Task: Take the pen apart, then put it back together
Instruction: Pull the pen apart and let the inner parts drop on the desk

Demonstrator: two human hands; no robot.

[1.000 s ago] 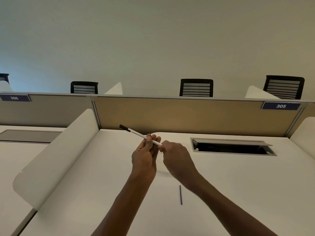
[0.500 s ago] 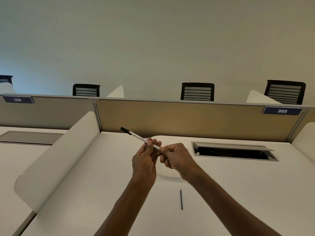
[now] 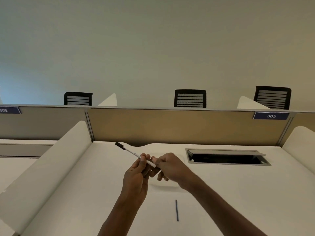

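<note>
A slim white pen barrel (image 3: pixel 132 152) with a black cap at its far left tip slants up and to the left above the white desk (image 3: pixel 238 193). My left hand (image 3: pixel 136 174) pinches the barrel near its near end. My right hand (image 3: pixel 167 165) meets that same end with its fingertips closed on it; the end itself is hidden by the fingers. A thin dark ink refill (image 3: pixel 177 210) lies loose on the desk in front of my hands, pointing away from me.
An open cable hatch (image 3: pixel 226 157) is sunk in the desk at the right rear. A tan partition (image 3: pixel 170 126) closes the back, white curved dividers (image 3: pixel 51 160) flank both sides. Black chairs (image 3: pixel 190 98) stand beyond it.
Both hands and the pen sit slightly lower in view. My right hand's fingers have shifted at the barrel's near end, with some now spread below it. The refill has not moved.
</note>
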